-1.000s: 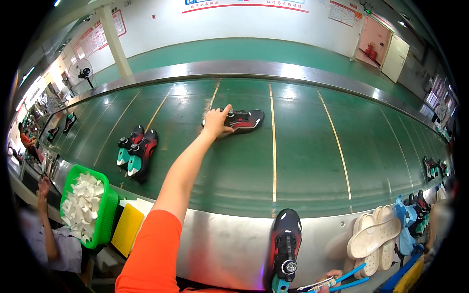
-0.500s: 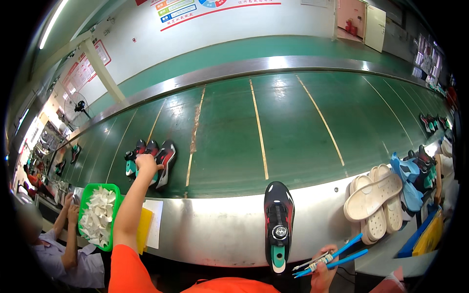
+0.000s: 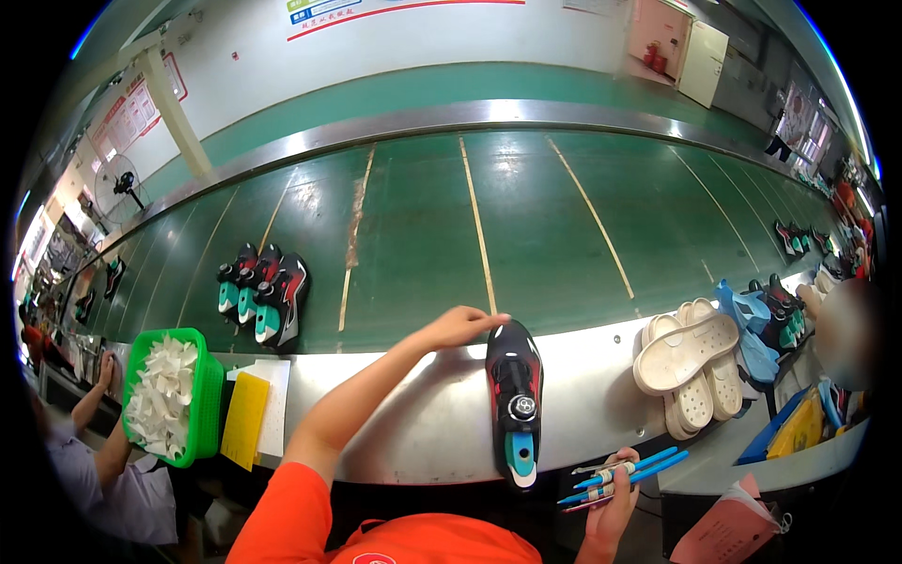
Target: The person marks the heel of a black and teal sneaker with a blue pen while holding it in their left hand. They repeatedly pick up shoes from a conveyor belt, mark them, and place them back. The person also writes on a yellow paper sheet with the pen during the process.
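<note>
A black and red shoe with a teal toe (image 3: 515,399) lies on the steel ledge (image 3: 423,414) in front of me, toe pointing toward me. My left hand (image 3: 460,328) reaches over the ledge, its fingertips touching the shoe's heel end. My right hand (image 3: 615,487) is low at the near edge, closed around several blue pens or brushes (image 3: 628,467). Three similar shoes (image 3: 265,294) stand together on the green conveyor belt (image 3: 526,226) to the left.
A green basket of white pieces (image 3: 171,395) and a yellow pad (image 3: 244,419) sit at the left of the ledge, beside another person's arm (image 3: 103,432). White soles (image 3: 691,362), blue parts (image 3: 752,324) and more shoes (image 3: 787,315) are stacked at the right.
My left hand has left the shoes on the belt and pulled back right to the shoe on the ledge. My view shifted, and three shoes now stand together on the belt.
</note>
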### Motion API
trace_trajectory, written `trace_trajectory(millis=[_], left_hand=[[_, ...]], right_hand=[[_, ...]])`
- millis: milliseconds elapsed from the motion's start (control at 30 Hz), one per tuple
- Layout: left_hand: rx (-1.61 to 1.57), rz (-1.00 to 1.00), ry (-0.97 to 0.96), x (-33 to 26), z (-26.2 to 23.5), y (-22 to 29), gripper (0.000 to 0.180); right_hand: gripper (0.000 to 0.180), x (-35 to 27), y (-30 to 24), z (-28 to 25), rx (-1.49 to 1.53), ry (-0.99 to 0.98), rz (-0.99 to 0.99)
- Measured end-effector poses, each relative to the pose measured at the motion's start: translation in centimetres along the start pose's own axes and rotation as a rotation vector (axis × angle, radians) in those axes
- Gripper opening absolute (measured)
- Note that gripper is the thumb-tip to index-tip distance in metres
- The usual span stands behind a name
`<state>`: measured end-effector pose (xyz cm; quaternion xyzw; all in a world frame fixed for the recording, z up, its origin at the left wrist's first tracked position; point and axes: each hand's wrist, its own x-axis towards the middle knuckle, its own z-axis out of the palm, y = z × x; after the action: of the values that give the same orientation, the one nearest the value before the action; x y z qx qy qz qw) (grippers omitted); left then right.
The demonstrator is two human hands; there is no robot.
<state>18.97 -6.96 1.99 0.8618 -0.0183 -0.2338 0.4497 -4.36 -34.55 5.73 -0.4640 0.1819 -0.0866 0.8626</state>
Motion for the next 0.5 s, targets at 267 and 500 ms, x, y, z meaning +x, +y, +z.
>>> trace_trajectory(millis=[267,500], left_hand=[[-0.395,0.061,0.236,0.8,5.3,0.2,0.052],[-0.56,0.449,0.541,-9.7,-1.5,2.0,0.032]], right_hand=[[0.032,1.0,1.2,0.9,0.003,0.032,0.035],[0.037,0.5,1.3,3.5,-0.123,0.011,-0.071]])
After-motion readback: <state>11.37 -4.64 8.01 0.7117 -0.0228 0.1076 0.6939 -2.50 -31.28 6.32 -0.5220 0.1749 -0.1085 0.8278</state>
